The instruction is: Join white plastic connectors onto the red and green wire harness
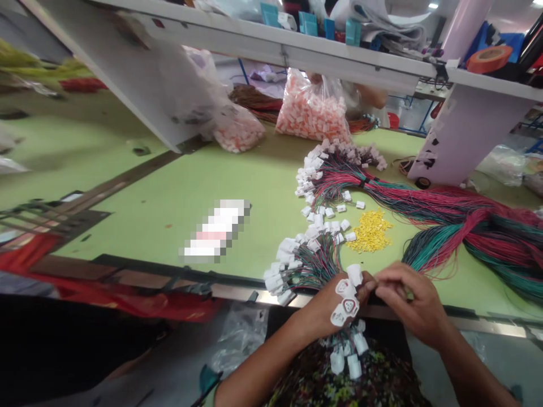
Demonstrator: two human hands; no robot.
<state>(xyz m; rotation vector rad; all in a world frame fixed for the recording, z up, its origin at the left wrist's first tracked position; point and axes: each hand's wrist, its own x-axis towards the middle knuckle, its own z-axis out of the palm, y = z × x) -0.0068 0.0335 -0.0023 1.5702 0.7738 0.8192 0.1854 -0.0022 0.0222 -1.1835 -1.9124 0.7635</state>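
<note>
The left hand [324, 308] grips a bunch of white connectors [345, 305] on thin wires at the table [190, 226] edge, the right hand [413, 299] pinching beside them — what it holds is hidden. Wire harnesses [462, 217] and small yellow pieces [371, 230] lie beyond; a white shelf [263, 48] crosses in front of bagged connectors [311, 110].

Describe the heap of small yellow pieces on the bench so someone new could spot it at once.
On the green-topped workbench, find the thick bundle of red, green and teal wires sweeping off to the right. Just left of that bundle, among scattered white connectors, lies a low heap of small yellow pieces. Its bright yellow stands out against the white connectors and the coloured wires beside it.
</note>
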